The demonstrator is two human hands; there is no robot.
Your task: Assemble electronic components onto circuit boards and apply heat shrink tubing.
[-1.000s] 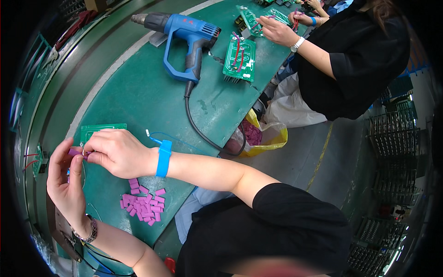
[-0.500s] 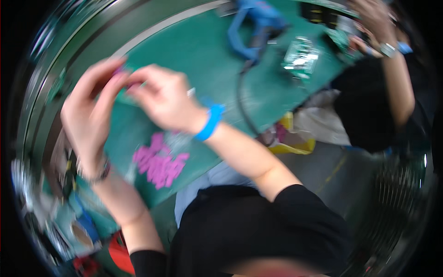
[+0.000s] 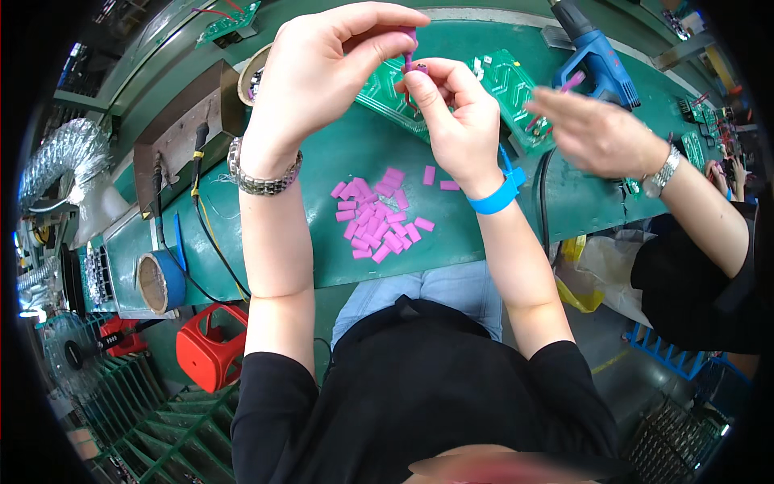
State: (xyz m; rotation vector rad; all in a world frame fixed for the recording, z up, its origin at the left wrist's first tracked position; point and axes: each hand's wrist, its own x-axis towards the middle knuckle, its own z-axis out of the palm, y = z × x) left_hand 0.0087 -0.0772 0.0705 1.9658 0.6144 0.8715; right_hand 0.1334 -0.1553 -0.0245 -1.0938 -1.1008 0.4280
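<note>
Above the green circuit board [image 3: 383, 101], both my hands meet at a short pink tube [image 3: 409, 58]. My left hand [image 3: 334, 68] pinches its upper end between thumb and fingers. Just below, my right hand [image 3: 459, 121] closes thumb and forefinger around the lower part, where a dark red wire [image 3: 411, 102] hangs down beside the fingers. The exact joint between tube and wire is partly hidden by my fingertips. On the bench, a loose pile of short pink tubes [image 3: 375, 218] lies between my forearms.
A co-worker's hand [image 3: 601, 137] reaches over a second circuit board [image 3: 508, 89] from the right. Behind it rests a blue heat gun [image 3: 597, 60]. Leftward are a metal tray [image 3: 181, 121], corded soldering tools [image 3: 200, 145], a tape roll [image 3: 160, 282] and a red stool [image 3: 211, 347].
The view has turned, so my hands now appear farther right and higher, still together. A co-worker's hand has come in over the board at the right.
</note>
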